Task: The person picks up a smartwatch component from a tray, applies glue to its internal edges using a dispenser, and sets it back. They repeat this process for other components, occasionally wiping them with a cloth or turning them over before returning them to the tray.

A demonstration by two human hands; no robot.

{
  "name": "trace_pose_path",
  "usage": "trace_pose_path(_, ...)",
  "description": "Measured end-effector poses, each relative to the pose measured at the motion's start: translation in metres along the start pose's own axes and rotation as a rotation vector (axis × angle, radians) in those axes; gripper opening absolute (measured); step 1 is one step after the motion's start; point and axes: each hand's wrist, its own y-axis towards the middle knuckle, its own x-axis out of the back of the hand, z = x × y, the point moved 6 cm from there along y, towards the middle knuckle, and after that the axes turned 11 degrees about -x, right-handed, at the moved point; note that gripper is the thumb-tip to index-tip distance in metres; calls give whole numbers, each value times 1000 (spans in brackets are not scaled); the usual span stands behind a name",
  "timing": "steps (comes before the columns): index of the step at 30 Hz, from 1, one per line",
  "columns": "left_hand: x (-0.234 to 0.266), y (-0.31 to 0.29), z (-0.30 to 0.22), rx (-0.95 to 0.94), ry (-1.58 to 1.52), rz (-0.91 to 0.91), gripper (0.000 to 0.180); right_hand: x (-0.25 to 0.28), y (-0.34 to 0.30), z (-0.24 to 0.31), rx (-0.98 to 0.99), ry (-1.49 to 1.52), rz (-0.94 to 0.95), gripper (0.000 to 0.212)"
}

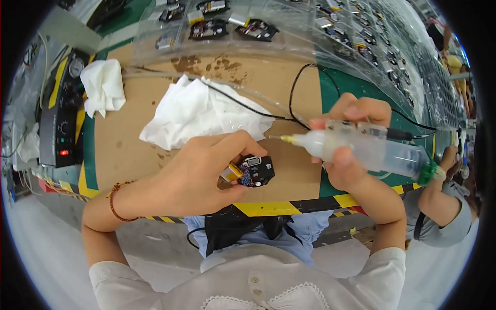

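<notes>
My left hand point(206, 170) grips a small black electronic module point(258, 171) between thumb and fingers, just above the cardboard near the table's front edge. A small yellow-and-silver battery point(232, 172) sticks out beside its circuit parts, partly behind my fingers. In my right hand point(351, 139) is a clear dispensing syringe point(369, 149) with a green cap at its back end. Its thin needle, on a yellow hub, points left and stays apart from the module. White crumpled wipes point(194, 114) lie beyond my left hand.
A black control box point(64, 113) with a gauge and red light stands at left, near a white cloth point(103, 87). Clear trays point(289, 44) of similar modules line the back and right. A black cable point(292, 98) crosses the cardboard point(289, 175). Another person's arm point(439, 199) shows at right.
</notes>
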Motion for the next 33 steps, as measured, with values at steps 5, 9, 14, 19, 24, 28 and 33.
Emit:
trace_pose_path(5,2,-5,0,-53,87,-34,40,-13,-8,1,-87,81,217,54)
trace_pose_path(9,1,-5,0,-42,99,-38,39,-18,-12,3,-112,56,268,54)
trace_pose_path(14,0,-5,2,-77,88,-64,38,-21,-13,2,-100,47,269,54)
trace_pose_path(19,-1,-3,1,-110,79,-46,39,-23,-15,3,-101,-11,242,55)
trace_pose_path(24,-2,-4,-1,-170,103,-55,40,-27,-14,2,-79,-70,323,55)
trace_pose_path(28,-3,-4,-2,-207,106,-78,40,-26,-12,3,-57,-53,347,55)
trace_pose_path(33,-3,-3,-2,-195,95,-60,40,-25,-13,2,-67,-70,306,55)
